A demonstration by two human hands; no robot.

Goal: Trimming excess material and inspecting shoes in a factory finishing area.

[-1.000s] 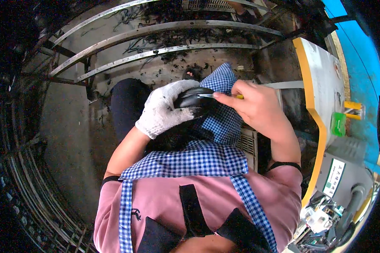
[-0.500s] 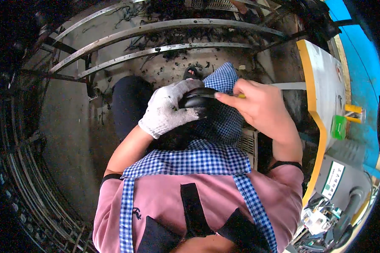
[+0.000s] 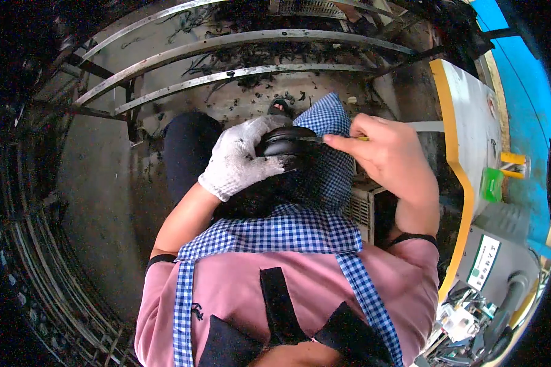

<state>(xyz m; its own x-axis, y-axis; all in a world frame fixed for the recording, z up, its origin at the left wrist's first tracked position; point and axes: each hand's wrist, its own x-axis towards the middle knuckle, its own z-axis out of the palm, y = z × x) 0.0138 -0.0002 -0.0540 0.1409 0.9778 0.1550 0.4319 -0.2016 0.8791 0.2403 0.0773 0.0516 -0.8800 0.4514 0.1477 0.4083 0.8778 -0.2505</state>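
Hiding black part (image 3: 286, 142): gloved left hand (image 3: 239, 160)

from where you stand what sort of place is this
Probably a small workshop: black trimmings litter the concrete floor, curved metal rails ring the seat, and a machine cabinet stands beside a yellow-edged worktable.

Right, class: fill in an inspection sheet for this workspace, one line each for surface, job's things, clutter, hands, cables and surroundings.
Surface: checked apron over the lap, dirty concrete floor below.
Job's things: black rounded rubber part; thin blade-like tool, partly hidden.
Clutter: black trimmings scattered on the floor.
Hands: gloved left hand grips the part; bare right hand pinches the tool against it.
Cables: nothing seen.
Surroundings: metal rails; yellow-edged bench; grey machine.
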